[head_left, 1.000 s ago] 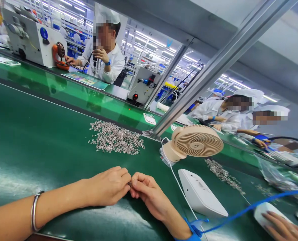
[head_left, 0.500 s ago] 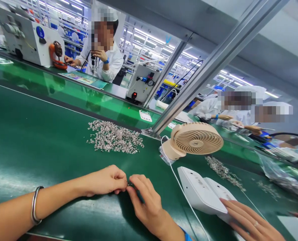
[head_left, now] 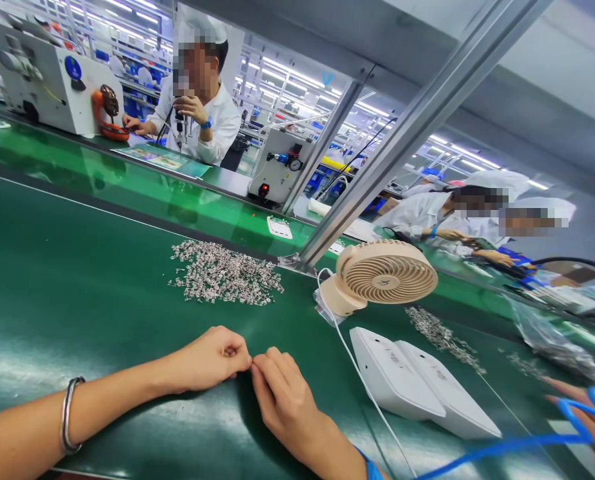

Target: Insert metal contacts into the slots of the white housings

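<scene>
My left hand (head_left: 215, 359) reaches in from the left, a silver bangle on its wrist, with thumb and fingers pinched. Its tips meet those of my right hand (head_left: 290, 400), which is pinched too and has a blue band at the wrist. Whatever lies between the fingertips is too small and covered to name. Beyond both hands, a loose pile of small silvery metal parts (head_left: 227, 273) lies on the green work surface (head_left: 92, 267).
A beige fan (head_left: 387, 277) stands right of the pile, its white cable (head_left: 350, 353) running toward me. Two white housings (head_left: 407, 380) lie beside it. At far right are another person's hand (head_left: 592, 427) and a blue coiled cord (head_left: 517, 443). A metal post (head_left: 387, 173) rises behind.
My fingertips have closed tighter, covering the small dark thing seen between them before. The other person's hand has left the white housings for the right, and a blue cord has appeared.
</scene>
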